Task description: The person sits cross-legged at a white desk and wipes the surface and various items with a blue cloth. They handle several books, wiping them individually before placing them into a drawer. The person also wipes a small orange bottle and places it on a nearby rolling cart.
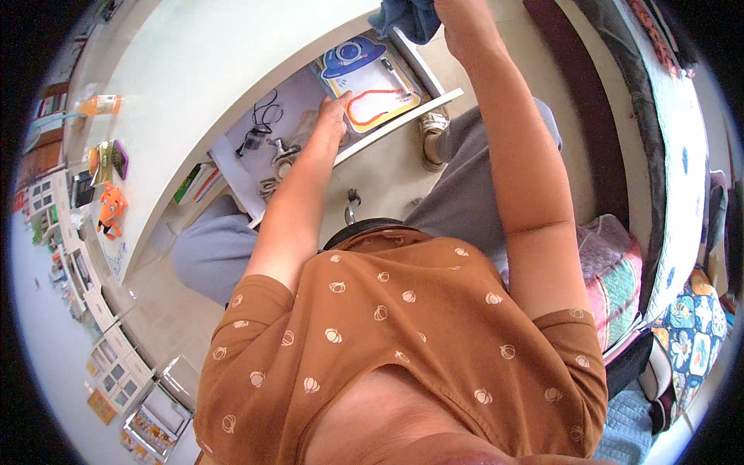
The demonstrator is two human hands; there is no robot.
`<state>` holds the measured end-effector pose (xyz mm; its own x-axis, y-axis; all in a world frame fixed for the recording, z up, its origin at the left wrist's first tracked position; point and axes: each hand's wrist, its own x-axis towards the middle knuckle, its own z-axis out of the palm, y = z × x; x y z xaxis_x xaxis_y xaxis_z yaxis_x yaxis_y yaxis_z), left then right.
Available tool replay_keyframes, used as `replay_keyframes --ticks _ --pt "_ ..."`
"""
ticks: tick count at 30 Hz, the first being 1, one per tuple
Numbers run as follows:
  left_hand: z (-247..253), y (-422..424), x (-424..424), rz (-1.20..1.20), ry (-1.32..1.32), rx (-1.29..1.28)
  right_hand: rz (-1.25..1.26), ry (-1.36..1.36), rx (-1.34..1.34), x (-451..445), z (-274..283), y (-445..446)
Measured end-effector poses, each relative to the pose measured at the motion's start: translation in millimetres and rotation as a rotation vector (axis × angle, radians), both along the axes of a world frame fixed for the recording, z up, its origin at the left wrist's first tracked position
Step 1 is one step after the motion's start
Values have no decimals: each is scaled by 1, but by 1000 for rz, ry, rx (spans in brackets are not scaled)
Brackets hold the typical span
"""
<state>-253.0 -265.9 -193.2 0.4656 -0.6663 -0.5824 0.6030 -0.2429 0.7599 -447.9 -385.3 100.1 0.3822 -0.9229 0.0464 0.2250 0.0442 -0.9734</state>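
Observation:
A pulled-out drawer [399, 128] lies before me under the white desk. My left hand [333, 116] is at the near left edge of a small white drawing board [366, 93] in it, thumb over the rim and the other fingers mostly hidden. The board has a blue hat-shaped top [350, 53], a black-and-white marker pen [395, 74] and a looped orange-red cord [356, 121] lying across its face. Beyond the drawer's right end, at the picture's top edge, my right hand [465, 20] grips a bunched blue cloth [410, 20]; its fingers are partly cut off.
Black cables [264, 116], a metal fitting [283, 150] and a tape roll [283, 168] lie in the drawer's left part. On the white desk [192, 52] stand an orange fox toy [110, 209] and a bottle [102, 106]. A bed [680, 145] borders the right side.

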Motion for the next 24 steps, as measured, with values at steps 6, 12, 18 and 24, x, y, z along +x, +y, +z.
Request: replay_keyframes --ticks 6,12,18,24 --pt "-1 -6 -21 -355 -286 194 0 49 -18 11 -6 1" --pt "6 7 7 -652 -338 445 75 85 -27 31 -6 6" --pt "74 89 -18 -515 -1059 181 87 100 -39 38 -9 12" --pt "69 178 -45 -877 -1050 223 149 97 -54 50 -7 24"
